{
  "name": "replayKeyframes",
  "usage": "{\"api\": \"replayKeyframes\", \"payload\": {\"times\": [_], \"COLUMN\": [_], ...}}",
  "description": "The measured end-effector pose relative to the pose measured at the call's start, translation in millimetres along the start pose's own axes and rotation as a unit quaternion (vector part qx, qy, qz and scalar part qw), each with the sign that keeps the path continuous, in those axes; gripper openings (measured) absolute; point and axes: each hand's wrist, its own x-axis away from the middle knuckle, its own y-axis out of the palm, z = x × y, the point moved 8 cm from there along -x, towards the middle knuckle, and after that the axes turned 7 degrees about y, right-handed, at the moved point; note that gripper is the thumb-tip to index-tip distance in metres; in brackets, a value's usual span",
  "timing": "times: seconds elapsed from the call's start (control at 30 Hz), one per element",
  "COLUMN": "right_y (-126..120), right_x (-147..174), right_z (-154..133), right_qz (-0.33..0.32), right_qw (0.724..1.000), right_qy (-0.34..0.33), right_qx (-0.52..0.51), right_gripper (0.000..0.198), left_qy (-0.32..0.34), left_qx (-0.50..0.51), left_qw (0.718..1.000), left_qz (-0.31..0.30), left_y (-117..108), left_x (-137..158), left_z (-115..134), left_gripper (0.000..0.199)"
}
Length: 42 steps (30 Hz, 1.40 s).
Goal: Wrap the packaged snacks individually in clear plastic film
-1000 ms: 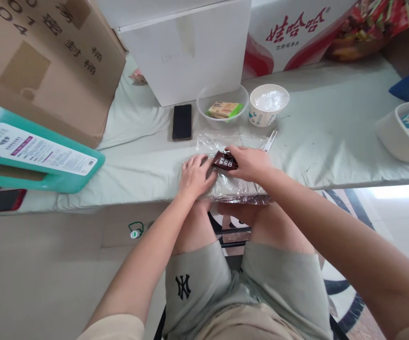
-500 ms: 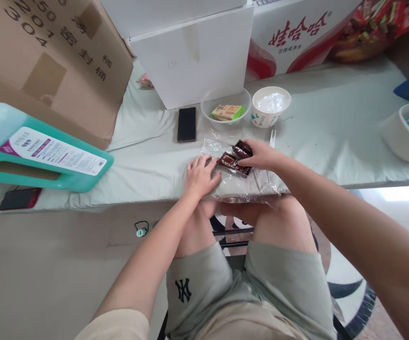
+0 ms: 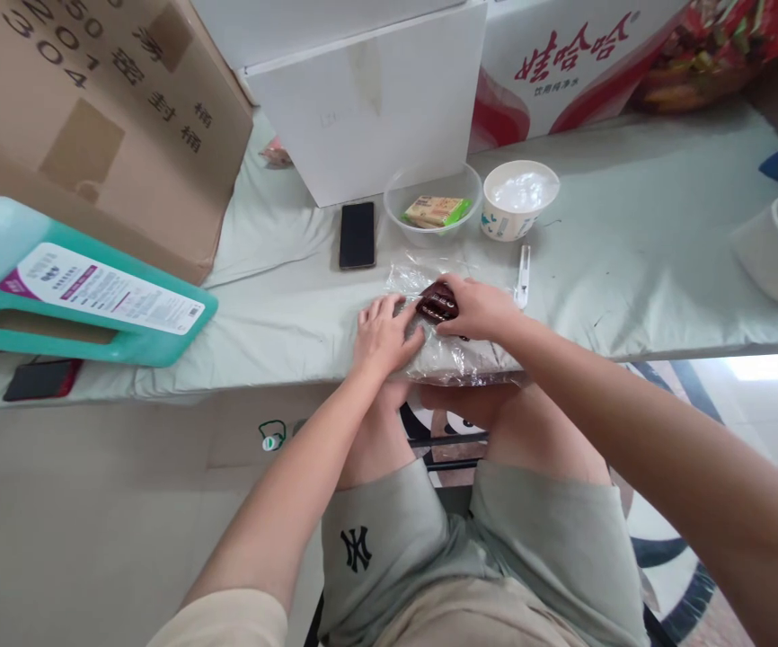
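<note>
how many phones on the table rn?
2. A black phone lies face-up beside the clear bowl, in front of the white box. A second dark phone lies at the table's left edge, under the teal jug. Boxes may hide others.

Phone [image 3: 357, 234] left of bowl [image 3: 431, 190]; cup [image 3: 519, 199] right; bag [image 3: 456, 346] in front.

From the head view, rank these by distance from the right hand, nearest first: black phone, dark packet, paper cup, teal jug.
1. Dark packet: held in the right hand fingers, over the plastic bag.
2. Paper cup: just beyond the hand, slightly to its right.
3. Black phone: farther off, beyond and to the left.
4. Teal jug: far left edge of the table.
</note>
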Motion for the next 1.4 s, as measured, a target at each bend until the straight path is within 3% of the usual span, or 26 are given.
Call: {"api": "replayKeyframes", "payload": {"times": [0.1,0.27,0.33,0.4,0.53,0.63,0.73,0.87,0.93,1.0,1.07,1.17,1.27,1.4], "right_y": [1,1,-2,-12,-47,-81,-108,-121,-120,-113,-98,-63,-21,14], "right_x": [-10,-15,-10,-1,19,11,-32,-116,-130,-112,-69,5,51,66], "right_z": [16,34,37,44,58,44,-2,-44,-49,-48,-41,-6,34,56], "right_qz": [-0.035,-0.054,-0.047,-0.004,0.106,0.168,0.203,0.188,0.190,0.208,0.233,0.242,0.201,0.149], "right_qw": [0.986,0.924,0.898,0.890,0.910,0.934,0.955,0.977,0.979,0.974,0.961,0.948,0.962,0.976], "right_qy": [0.011,0.033,0.019,-0.002,-0.042,-0.086,-0.138,-0.095,-0.077,-0.091,-0.151,-0.204,-0.181,-0.151], "right_qx": [-0.163,-0.377,-0.438,-0.455,-0.399,-0.305,-0.166,-0.031,0.006,0.015,-0.004,-0.042,-0.044,0.047], "right_gripper": [0.079,0.067,0.058,0.054,0.058,0.066,0.067,0.081,0.078,0.066,0.051,0.042,0.038,0.042], "left_qy": [0.005,0.008,0.006,0.007,0.012,0.007,0.016,0.019,0.014,0.015,0.017,0.020,0.020,0.018], "left_qx": [0.002,0.004,0.002,0.000,0.008,0.016,0.017,0.008,0.009,0.013,0.019,0.023,0.016,0.007], "left_qw": [1.000,1.000,1.000,1.000,1.000,0.999,0.999,0.998,0.998,0.999,0.999,0.999,0.999,1.000], "left_qz": [0.003,0.007,0.011,0.017,0.021,0.029,0.043,0.056,0.055,0.048,0.042,0.040,0.040,0.023], "left_y": [0,0,0,-1,-1,0,0,-2,-2,-2,-1,-1,-1,1], "left_x": [1,2,2,3,3,3,4,3,2,2,3,2,2,0], "left_z": [-1,-2,-2,-3,-4,-7,-6,-7,-6,-5,-4,-5,-7,-9], "left_gripper": [0.049,0.048,0.048,0.047,0.046,0.045,0.045,0.044,0.044,0.044,0.045,0.045,0.044,0.047]}}
